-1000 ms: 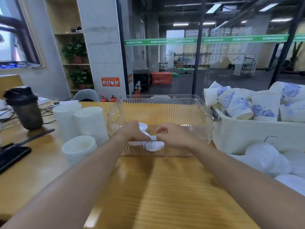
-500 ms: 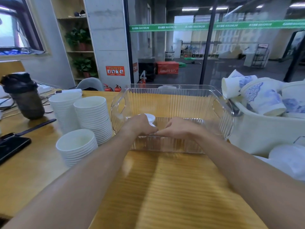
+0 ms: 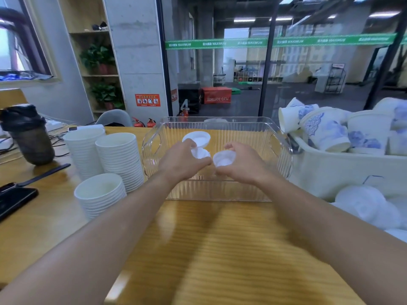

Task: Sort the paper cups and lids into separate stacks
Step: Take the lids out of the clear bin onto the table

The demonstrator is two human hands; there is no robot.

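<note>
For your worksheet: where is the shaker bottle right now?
Head view, far left on the table: the shaker bottle stands left of the cup stacks.

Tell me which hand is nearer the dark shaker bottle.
Left. The left hand is over the clear bin, closer to the shaker bottle at far left; the right hand is further right.

My single head view looks forward and down over the wooden table (image 3: 198,249), close above both forearms.
</note>
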